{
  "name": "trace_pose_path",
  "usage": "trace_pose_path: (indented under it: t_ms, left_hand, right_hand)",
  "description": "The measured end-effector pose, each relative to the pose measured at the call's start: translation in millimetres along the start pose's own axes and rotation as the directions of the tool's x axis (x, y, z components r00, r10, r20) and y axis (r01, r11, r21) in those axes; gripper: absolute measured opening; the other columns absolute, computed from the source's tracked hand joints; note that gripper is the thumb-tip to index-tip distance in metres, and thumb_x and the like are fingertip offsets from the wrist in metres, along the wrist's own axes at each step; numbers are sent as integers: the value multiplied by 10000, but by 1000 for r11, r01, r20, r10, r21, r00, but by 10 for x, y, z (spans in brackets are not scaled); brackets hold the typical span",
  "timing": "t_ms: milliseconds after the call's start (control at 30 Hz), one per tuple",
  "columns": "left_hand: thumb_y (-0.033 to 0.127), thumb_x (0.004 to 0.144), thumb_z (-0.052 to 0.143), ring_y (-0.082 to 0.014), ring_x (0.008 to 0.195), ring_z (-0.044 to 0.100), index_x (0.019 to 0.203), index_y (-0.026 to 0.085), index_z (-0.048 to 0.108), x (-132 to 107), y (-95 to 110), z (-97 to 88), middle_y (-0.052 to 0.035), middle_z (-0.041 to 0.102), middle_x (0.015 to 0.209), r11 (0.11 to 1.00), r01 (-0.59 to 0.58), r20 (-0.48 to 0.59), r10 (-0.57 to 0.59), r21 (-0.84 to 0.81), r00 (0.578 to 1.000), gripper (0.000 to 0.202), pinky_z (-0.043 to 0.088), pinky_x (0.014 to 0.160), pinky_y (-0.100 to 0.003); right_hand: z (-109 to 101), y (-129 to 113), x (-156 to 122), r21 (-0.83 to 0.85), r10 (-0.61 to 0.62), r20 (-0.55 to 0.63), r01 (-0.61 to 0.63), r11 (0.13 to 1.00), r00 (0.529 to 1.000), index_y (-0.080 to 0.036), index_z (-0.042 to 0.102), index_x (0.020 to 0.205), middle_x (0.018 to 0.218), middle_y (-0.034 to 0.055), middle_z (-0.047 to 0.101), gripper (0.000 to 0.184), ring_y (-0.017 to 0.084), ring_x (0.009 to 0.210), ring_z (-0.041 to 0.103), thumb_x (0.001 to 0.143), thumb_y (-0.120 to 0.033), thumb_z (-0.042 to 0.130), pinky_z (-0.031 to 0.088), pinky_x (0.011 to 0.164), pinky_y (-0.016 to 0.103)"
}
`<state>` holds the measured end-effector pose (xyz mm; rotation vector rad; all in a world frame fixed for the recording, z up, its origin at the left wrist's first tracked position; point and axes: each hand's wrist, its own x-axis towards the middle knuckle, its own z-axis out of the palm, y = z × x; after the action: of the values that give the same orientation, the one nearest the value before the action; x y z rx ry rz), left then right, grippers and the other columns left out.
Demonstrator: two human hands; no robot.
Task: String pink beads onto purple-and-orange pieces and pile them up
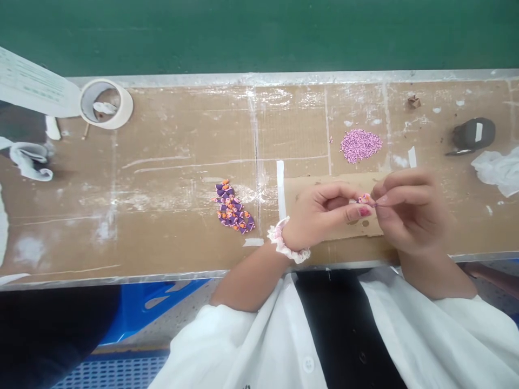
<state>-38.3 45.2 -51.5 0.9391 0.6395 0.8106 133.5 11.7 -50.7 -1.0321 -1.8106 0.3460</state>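
My left hand [324, 213] pinches a tiny pink and orange piece [364, 199] between thumb and fingers, just above the brown worktable [170, 178]. My right hand [409, 208] meets it from the right, fingers pinched on the same small piece or a thin part of it. A pile of purple and orange pieces [233, 208] lies to the left of my left hand. A heap of small pink beads [360, 145] sits beyond my hands. A white scrunchie [286, 246] is round my left wrist.
A roll of masking tape [106, 104] lies at the back left beside a printed sheet [34, 84]. A dark grey object [472, 135] and crumpled white plastic [498, 170] sit at the right. White cloth [30, 159] lies at the left. A green surface [259, 32] runs behind the table.
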Motion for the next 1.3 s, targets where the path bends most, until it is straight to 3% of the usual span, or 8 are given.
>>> trace_pose_path:
  t_ms: [167, 433, 600, 833, 1067, 1300]
  left_hand:
    - [450, 723, 777, -108, 651, 576, 735, 179, 712, -6, -19, -5, -23, 658, 699, 999, -39, -2, 39, 6, 999, 278, 494, 614, -262]
    - [479, 753, 741, -120, 627, 513, 746, 194, 704, -25, -24, -28, -4, 534, 604, 978, -94, -21, 100, 187, 995, 287, 425, 604, -285]
    - [506, 794, 686, -111, 609, 478, 772, 190, 672, -40, -66, -17, -8, 524, 644, 970, -118, -36, 128, 215, 991, 317, 385, 578, -276]
    - [548, 803, 658, -117, 618, 455, 760, 191, 649, -55, -56, 4, -26, 544, 700, 952, -137, -35, 152, 275, 988, 359, 392, 597, -276]
    - [325, 864, 600, -112, 597, 459, 755, 197, 647, -25, -13, -21, -10, 557, 660, 829, -310, 72, 314, 465, 947, 175, 409, 646, -268]
    - [262, 874, 559, -111, 612, 481, 749, 190, 627, 12, -19, -60, -6, 566, 667, 642, -471, 184, 463, 606, 867, 159, 392, 656, -260]
  right_hand:
    - [13, -11, -1, 44, 86, -1, -86, 995, 996, -331, 613, 972, 842, 20, 594, 189, 183, 693, 603, 841, -199, 642, 510, 555, 373]
    - [14, -20, -8, 28, 55, -22, -54, 998, 998, -319, 640, 1013, 868, 21, 593, 251, 186, 700, 600, 817, -165, 672, 501, 567, 388]
    - [5, -17, 3, 21, 20, 26, -21, 1000, 999, -306, 634, 1013, 884, 11, 602, 259, 162, 713, 617, 806, -161, 695, 519, 585, 345]
    - [18, -47, 48, 47, 36, 5, -37, 998, 999, -287, 636, 923, 828, 8, 592, 183, 162, 669, 599, 805, -157, 685, 492, 546, 342]
    - [6, -35, 52, 46, 41, 31, -43, 998, 999, -263, 600, 864, 787, 6, 582, 133, 158, 659, 591, 807, -155, 652, 497, 546, 328]
    - [-43, -45, 82, 66, 86, 127, -94, 993, 988, -255, 596, 871, 823, 11, 566, 156, 146, 685, 583, 810, -115, 626, 501, 562, 318]
